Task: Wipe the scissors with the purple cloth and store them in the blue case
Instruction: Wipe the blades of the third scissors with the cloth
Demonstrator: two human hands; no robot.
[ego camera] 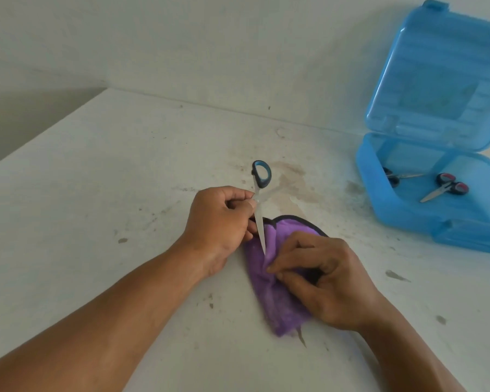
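The left hand (219,222) pinches blue-handled scissors (259,205) mid-blade, long axis near-vertical in view, tip toward the person, touching the purple cloth (269,290). The right hand (323,278) grips that cloth on the white table (96,193). The open blue case (402,216) holds two smaller scissors (444,188).

1. The scissors (259,205), blue-and-black handled, stand tilted, handle away, blade tip touching the purple cloth (277,281).
2. The purple cloth, dark-edged, lies crumpled on the bench.
3. The blue case (402,219) sits open far right, holding what look like two smaller scissors.
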